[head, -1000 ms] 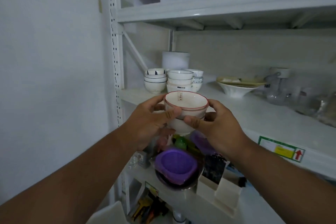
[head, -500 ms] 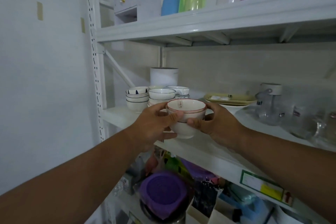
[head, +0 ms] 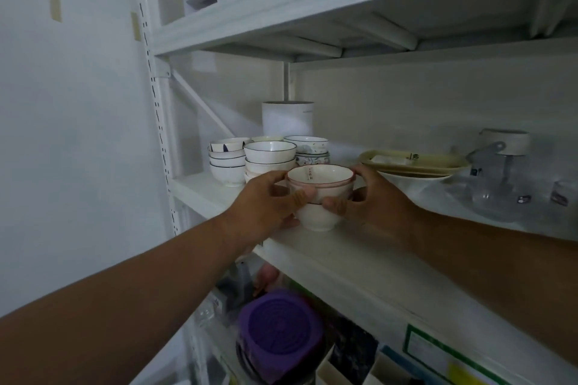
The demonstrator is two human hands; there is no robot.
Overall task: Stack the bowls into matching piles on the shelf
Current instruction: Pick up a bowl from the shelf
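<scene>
While apparently touching the shelf [head: 344, 256], red-rimmed bowls [head: 320, 194] sit between both hands.

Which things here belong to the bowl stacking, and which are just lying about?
Part of the job: red-rimmed bowls held by left hand and right hand; blue-rimmed bowl piles; shelf.

Lying about: white canister, yellow dish, glass jug, purple lid.
</scene>
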